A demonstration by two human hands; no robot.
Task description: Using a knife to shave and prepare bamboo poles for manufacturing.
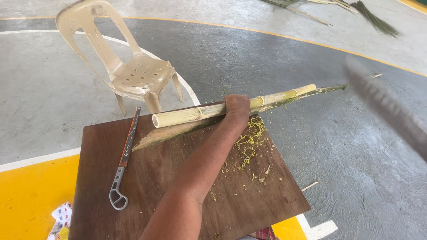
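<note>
One bamboo pole lies across the far edge of your wooden board, its long axis running left to right, the cut end pointing left and the far end overhanging the floor. Your left hand grips it mid-length. A blurred dark blade is at the right; I cannot tell your right hand's state. An orange-handled tool lies left, and a plastic chair stands beyond.

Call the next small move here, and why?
Probably bring the blurred blade down onto the pale bamboo stalk, clear of the left hand. That hand's grip pins the stalk on the brown board, shavings lie beside it, and the blade is raised at right.
</note>
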